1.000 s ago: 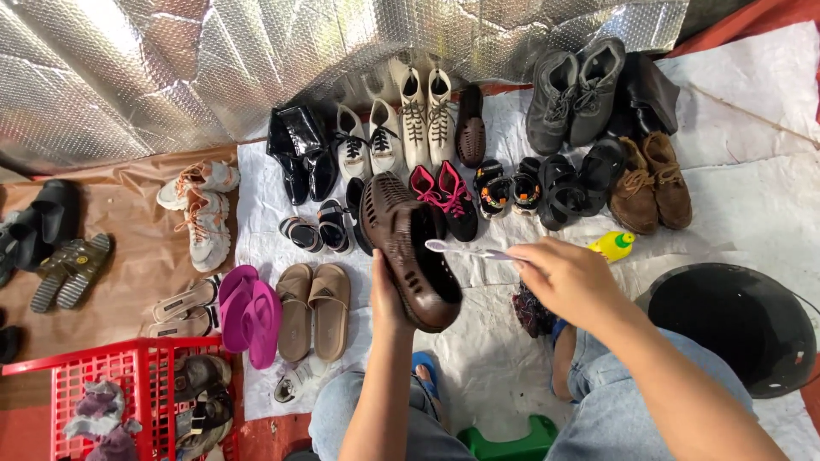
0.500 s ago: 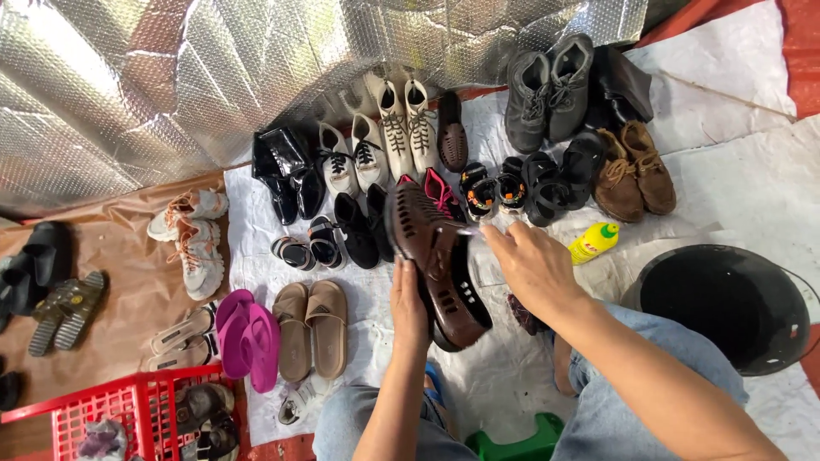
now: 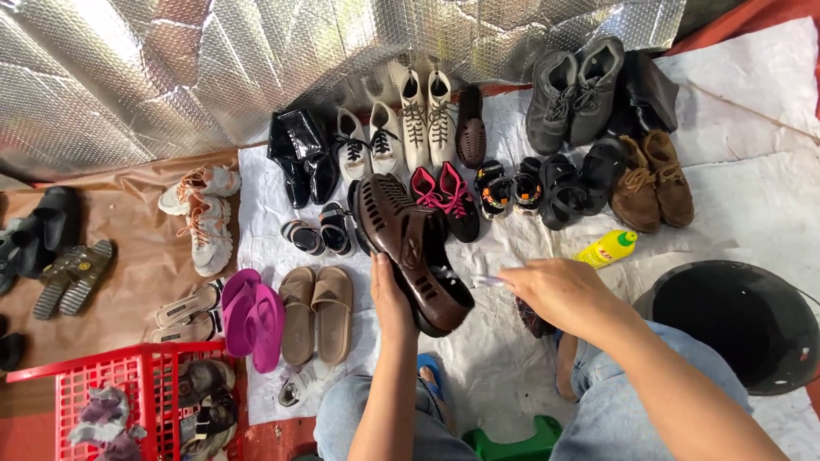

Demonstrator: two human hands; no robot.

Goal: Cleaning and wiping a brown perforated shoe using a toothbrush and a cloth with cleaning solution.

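- Above the white sheet (image 3: 752, 196) of paired shoes, the left hand (image 3: 391, 299) holds a dark brown perforated shoe (image 3: 414, 252) from beneath, fingers wrapped round its heel end, sole tilted up, probably to expose it for cleaning.
- Right hand (image 3: 559, 293) is closed narrowly on a small pale tool (image 3: 487, 280), likely a brush, its tip beside the shoe.
- Yellow bottle (image 3: 606, 248) and black bucket (image 3: 739, 324) lie near the right hand.

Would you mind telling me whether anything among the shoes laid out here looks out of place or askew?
Mostly tidy pairs. One dark brown loafer stands alone beside the cream lace-up boots, with no visible partner. A yellow bottle lies on its side on the white sheet. The left hand holds up a brown perforated shoe.
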